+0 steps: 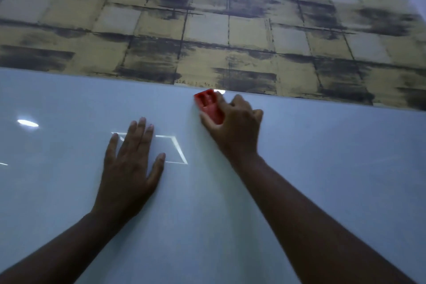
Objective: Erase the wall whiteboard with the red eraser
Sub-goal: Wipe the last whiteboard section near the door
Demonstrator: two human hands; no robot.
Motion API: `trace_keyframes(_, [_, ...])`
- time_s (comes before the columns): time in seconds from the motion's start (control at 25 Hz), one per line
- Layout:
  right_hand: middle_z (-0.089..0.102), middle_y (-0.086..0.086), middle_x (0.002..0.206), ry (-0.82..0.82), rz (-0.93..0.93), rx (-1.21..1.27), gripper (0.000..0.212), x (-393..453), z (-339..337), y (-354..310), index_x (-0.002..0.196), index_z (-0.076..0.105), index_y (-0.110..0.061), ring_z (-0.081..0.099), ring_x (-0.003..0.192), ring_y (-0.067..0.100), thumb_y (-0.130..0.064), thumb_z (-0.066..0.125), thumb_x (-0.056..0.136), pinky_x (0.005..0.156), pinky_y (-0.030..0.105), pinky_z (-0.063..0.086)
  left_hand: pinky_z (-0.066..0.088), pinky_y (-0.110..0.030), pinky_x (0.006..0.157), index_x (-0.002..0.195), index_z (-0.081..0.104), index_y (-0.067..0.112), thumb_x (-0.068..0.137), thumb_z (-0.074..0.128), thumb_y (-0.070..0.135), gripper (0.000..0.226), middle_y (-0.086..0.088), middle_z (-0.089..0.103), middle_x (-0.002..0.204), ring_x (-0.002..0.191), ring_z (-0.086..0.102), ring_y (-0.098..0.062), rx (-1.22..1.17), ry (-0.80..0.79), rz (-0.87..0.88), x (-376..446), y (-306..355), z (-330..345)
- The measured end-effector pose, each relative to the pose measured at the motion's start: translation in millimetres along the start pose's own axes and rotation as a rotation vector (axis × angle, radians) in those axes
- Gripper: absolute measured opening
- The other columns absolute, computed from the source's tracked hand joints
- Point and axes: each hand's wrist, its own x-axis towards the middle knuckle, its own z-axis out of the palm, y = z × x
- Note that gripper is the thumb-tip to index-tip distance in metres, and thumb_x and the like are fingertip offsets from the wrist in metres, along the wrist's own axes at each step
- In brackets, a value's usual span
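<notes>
- Wiping is underway as far as I can judge: the right hand (232, 120) grips the red eraser (209, 107), fingers curled round its back end, with the eraser laid against the whiteboard (322, 168) right at the board's top edge.
- The left hand (131, 161) is flat on the board, fingers straight and a bit spread, holding nothing. Looks like it's just bracing. It sits below and to the left of the eraser hand, well apart from it.
- The eraser is a chunky red plastic block with moulded recesses on its back. Can't see the pad side, it faces the board.
- The board is smooth and glossy, pale blue-white in this dim light. No ink shows anywhere in view, so I honestly can't tell how much is left to clean.
- The bright outline by the left hand's fingers (143, 129) and the oval glint further left look like light reflections (175, 152), not marker.
- Above the right hand is wallpaper (207, 18) in tan squares with smudgy dark brush streaks, matte next to the shiny board.
- Next move, my guess: drag the eraser down or sideways from that top edge, keeping it pressed flat so it doesn't run off onto the wallpaper.
</notes>
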Motion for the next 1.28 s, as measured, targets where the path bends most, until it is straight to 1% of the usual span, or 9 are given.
trace_keyframes(0.16, [0.059, 0.01, 0.098, 0.066, 0.241, -0.105, 0.062, -2.6, -43.6, 120.5, 0.137, 0.064, -0.02, 0.06, 0.089, 0.029, -0.062, 0.061, 0.09, 0.086, 0.044, 0.039, 0.027, -0.055, 0.127, 0.157, 0.047, 0.006, 0.108, 0.037, 0.037, 0.059, -0.009, 0.044, 0.164, 0.156, 0.037, -0.021, -0.125, 0.01, 0.119, -2.9, 43.8, -9.4])
trace_keyframes(0.28, [0.061, 0.017, 0.101, 0.121, 0.432, -0.159, 0.062, -11.7, -81.8, 201.6, 0.137, 0.063, -0.014, 0.06, 0.089, 0.032, -0.058, 0.061, 0.093, 0.091, 0.048, 0.04, 0.03, -0.054, 0.126, 0.155, 0.051, 0.007, 0.108, 0.04, 0.036, 0.057, -0.008, 0.044, 0.165, 0.157, 0.036, -0.02, -0.114, 0.002, 0.264, 0.6, 84.3, -7.4])
trace_keyframes(0.4, [0.061, 0.02, 0.105, 0.152, 0.536, -0.159, 0.061, -19.0, -104.2, 246.4, 0.141, 0.061, -0.013, 0.059, 0.091, 0.034, -0.054, 0.061, 0.095, 0.094, 0.049, 0.04, 0.029, -0.055, 0.126, 0.159, 0.046, 0.009, 0.107, 0.04, 0.041, 0.061, -0.006, 0.037, 0.169, 0.16, 0.029, -0.018, -0.113, -0.034, 0.22, 4.4, 128.3, 13.1])
trace_keyframes(0.56, [0.06, 0.019, 0.105, 0.125, 0.458, -0.165, 0.063, -25.9, -105.6, 262.4, 0.143, 0.059, -0.014, 0.06, 0.094, 0.036, -0.055, 0.061, 0.096, 0.092, 0.048, 0.042, 0.019, -0.059, 0.129, 0.165, 0.034, 0.01, 0.106, 0.033, 0.049, 0.07, -0.007, 0.027, 0.174, 0.162, 0.022, -0.022, -0.01, -0.065, 0.08, -2.7, 178.2, 41.5])
trace_keyframes(0.76, [0.059, 0.015, 0.103, 0.076, 0.403, -0.115, 0.06, -24.1, -97.6, 243.9, 0.14, 0.062, -0.016, 0.06, 0.097, 0.036, -0.055, 0.061, 0.094, 0.089, 0.045, 0.04, 0.014, -0.057, 0.131, 0.168, 0.026, 0.013, 0.107, 0.029, 0.052, 0.072, -0.005, 0.021, 0.176, 0.163, 0.017, -0.021, 0.056, -0.075, 0.073, -4.0, 178.8, 42.6])
trace_keyframes(0.96, [0.058, 0.007, 0.097, -0.036, -0.061, -0.015, 0.067, -54.6, -63.8, 146.6, 0.143, 0.059, -0.023, 0.057, 0.089, 0.025, -0.062, 0.055, 0.088, 0.078, 0.04, 0.047, 0.018, -0.059, 0.13, 0.169, 0.024, 0.016, 0.108, 0.026, 0.054, 0.072, -0.004, 0.019, 0.176, 0.164, 0.016, -0.02, 0.068, -0.087, 0.06, -5.6, 179.5, 44.4])
trace_keyframes(1.08, [0.064, 0.008, 0.099, -0.01, -0.184, -0.052, 0.069, -58.5, -62.3, 130.6, 0.143, 0.059, -0.018, 0.06, 0.086, 0.023, -0.063, 0.052, 0.091, 0.076, 0.038, 0.05, 0.02, -0.063, 0.128, 0.168, 0.024, 0.015, 0.109, 0.019, 0.06, 0.074, -0.006, 0.02, 0.176, 0.163, 0.018, -0.024, 0.078, -0.091, 0.065, -5.1, 178.1, 46.0])
trace_keyframes(1.2, [0.061, 0.009, 0.096, -0.039, -0.198, -0.159, 0.069, -44.4, -68.1, 151.5, 0.144, 0.057, -0.019, 0.059, 0.083, 0.025, -0.064, 0.047, 0.093, 0.076, 0.04, 0.048, 0.018, -0.06, 0.129, 0.168, 0.025, 0.013, 0.109, 0.021, 0.056, 0.073, -0.006, 0.021, 0.176, 0.163, 0.019, -0.024, 0.064, -0.085, 0.082, -5.4, 178.6, 41.6])
trace_keyframes(1.28, [0.059, 0.011, 0.095, -0.019, -0.07, -0.213, 0.07, -25.3, -71.1, 177.1, 0.143, 0.058, -0.018, 0.059, 0.082, 0.03, -0.064, 0.043, 0.092, 0.077, 0.043, 0.048, 0.016, -0.057, 0.13, 0.168, 0.026, 0.012, 0.108, 0.027, 0.052, 0.072, -0.005, 0.021, 0.176, 0.163, 0.019, -0.023, 0.058, -0.067, 0.077, -7.1, 179.3, 39.8])
